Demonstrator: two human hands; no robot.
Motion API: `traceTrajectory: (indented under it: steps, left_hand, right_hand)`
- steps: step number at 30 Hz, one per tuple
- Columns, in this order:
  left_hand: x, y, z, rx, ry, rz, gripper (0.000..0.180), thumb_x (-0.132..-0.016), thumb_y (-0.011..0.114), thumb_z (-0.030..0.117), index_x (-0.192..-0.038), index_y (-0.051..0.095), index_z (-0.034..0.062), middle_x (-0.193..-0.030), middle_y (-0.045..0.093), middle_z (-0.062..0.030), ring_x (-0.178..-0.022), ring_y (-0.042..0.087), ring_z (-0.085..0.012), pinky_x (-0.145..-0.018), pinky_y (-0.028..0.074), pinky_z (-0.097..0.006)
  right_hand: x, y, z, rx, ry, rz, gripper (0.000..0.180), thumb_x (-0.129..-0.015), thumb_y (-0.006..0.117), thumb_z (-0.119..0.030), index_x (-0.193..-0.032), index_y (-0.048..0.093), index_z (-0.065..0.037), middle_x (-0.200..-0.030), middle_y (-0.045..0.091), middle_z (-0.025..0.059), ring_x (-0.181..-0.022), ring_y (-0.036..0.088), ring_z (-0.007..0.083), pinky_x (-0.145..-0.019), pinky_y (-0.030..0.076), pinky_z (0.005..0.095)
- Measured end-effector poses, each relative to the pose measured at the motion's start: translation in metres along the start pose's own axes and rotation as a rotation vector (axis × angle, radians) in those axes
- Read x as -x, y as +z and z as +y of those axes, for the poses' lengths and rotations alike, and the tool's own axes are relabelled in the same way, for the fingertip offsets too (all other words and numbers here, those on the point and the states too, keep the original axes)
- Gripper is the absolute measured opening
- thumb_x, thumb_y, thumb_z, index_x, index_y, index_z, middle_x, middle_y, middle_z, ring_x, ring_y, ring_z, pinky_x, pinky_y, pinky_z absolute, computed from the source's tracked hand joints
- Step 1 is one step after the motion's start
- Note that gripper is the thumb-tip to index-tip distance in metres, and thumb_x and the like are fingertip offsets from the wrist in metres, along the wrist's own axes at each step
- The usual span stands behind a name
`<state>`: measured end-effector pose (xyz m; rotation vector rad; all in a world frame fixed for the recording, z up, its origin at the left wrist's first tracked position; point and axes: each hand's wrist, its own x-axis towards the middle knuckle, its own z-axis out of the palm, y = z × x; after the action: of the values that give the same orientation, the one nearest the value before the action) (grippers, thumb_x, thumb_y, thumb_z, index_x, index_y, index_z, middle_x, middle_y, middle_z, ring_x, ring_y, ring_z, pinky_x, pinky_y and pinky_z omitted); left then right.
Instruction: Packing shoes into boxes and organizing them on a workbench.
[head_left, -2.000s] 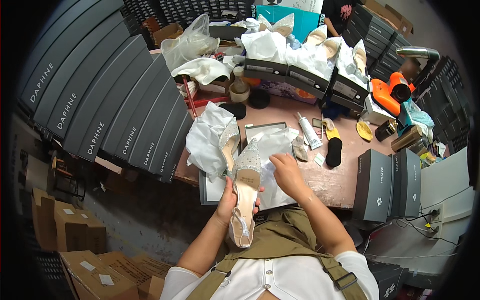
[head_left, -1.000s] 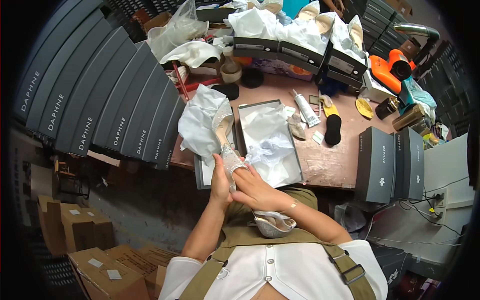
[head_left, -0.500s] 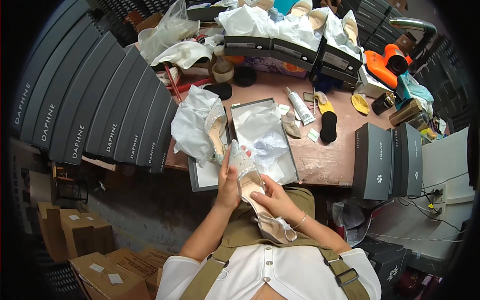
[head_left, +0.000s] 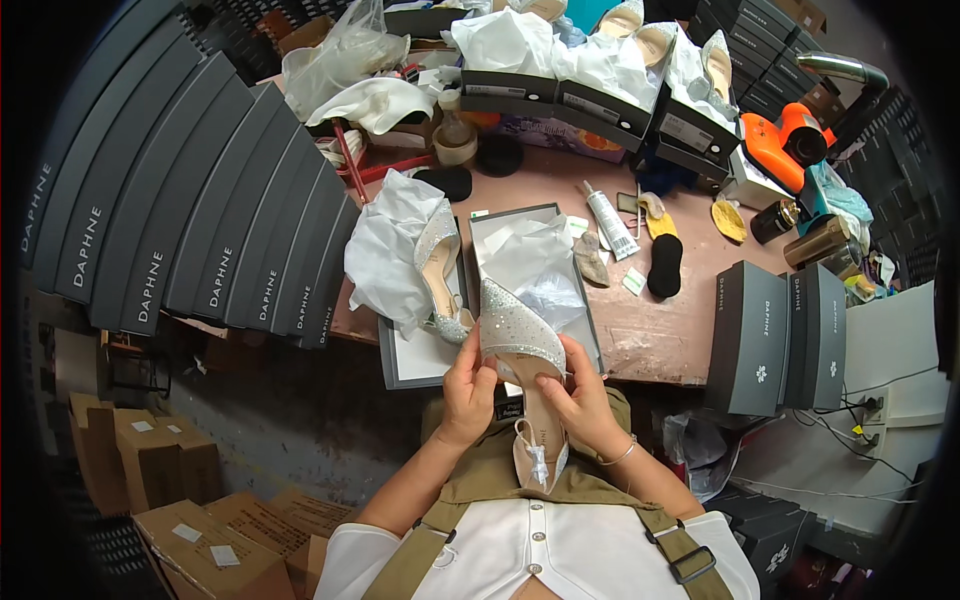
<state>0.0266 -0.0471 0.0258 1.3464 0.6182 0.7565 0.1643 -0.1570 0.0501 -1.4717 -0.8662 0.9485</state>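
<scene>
A glittery silver pointed shoe (head_left: 517,322) is held between both hands in front of my lap, toe pointing away from me. Its beige insole faces up, and the heel end with a clear wrapped strap lies nearest my body. My left hand (head_left: 468,393) grips the left side of the shoe near its opening. On the opposite side, my right hand (head_left: 584,402) is closed round it, thumb resting on the insole. A matching shoe (head_left: 438,262) lies on white tissue paper (head_left: 388,250) at the left of an open grey shoebox (head_left: 412,372).
Stacked grey shoeboxes (head_left: 190,190) rise at the left; more boxes (head_left: 750,335) stand at the table's right. Beyond the open box are a white tube (head_left: 610,222), a black oval pad (head_left: 664,266) and an orange tool (head_left: 772,150). Cardboard cartons (head_left: 215,545) sit lower left.
The shoe has turned from a tilted side view to upright, toe away from me. My right hand has moved up along it, and my left hand has shifted toward its opening.
</scene>
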Motion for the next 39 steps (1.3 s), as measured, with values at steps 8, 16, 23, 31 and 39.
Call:
traceTrajectory:
  steps: [8,16,23,31,39]
  left_hand:
    - [-0.066,-0.106,-0.05,-0.192,-0.182,0.283,0.063,-0.094,0.057,0.03,-0.142,0.031,-0.0018,-0.135,0.045,-0.0202,-0.126,0.044,-0.0239,-0.102,0.037,-0.034]
    - [-0.124,-0.116,-0.104,-0.31,-0.342,0.227,0.035,-0.086,0.061,0.016,-0.113,0.053,-0.0059,-0.094,0.066,-0.014,-0.078,0.062,-0.0162,-0.067,0.049,-0.029]
    - [-0.052,-0.089,0.004,0.192,-0.337,0.025,0.035,-0.086,0.055,0.014,-0.117,0.051,-0.0002,-0.087,0.063,-0.0116,-0.067,0.064,-0.0179,-0.062,0.055,-0.031]
    - [0.017,-0.069,0.002,0.177,-0.54,-0.3,0.042,-0.082,0.058,0.014,-0.12,0.05,-0.0026,-0.095,0.064,-0.0106,-0.074,0.066,-0.0175,-0.066,0.056,-0.03]
    - [0.027,-0.073,0.0,0.115,-0.533,-0.414,0.045,-0.088,0.059,0.015,-0.129,0.049,-0.0009,-0.108,0.061,-0.0045,-0.093,0.056,-0.009,-0.082,0.047,-0.025]
  right_hand:
    - [0.006,-0.013,0.024,-0.607,0.41,-0.159,0.052,-0.092,0.06,-0.015,-0.137,0.038,-0.003,-0.108,0.06,0.0046,-0.089,0.059,0.0081,-0.075,0.051,0.0241]
    - [-0.007,-0.032,0.037,-0.72,0.379,-0.191,0.049,-0.09,0.063,-0.022,-0.13,0.043,-0.003,-0.098,0.062,0.0073,-0.083,0.063,0.0147,-0.072,0.053,0.0282]
    - [0.006,-0.062,0.026,-0.542,0.385,-0.122,0.051,-0.09,0.063,-0.016,-0.135,0.042,-0.005,-0.105,0.06,0.0022,-0.086,0.059,0.0076,-0.073,0.05,0.0233]
    - [0.039,-0.077,0.032,-0.375,0.341,-0.14,0.049,-0.087,0.065,-0.015,-0.132,0.047,-0.004,-0.109,0.058,0.0002,-0.095,0.053,0.0063,-0.085,0.044,0.0229]
    - [0.05,-0.08,0.041,-0.284,0.267,-0.165,0.052,-0.087,0.066,-0.013,-0.134,0.046,-0.002,-0.113,0.057,0.0016,-0.101,0.052,0.0087,-0.088,0.043,0.0245]
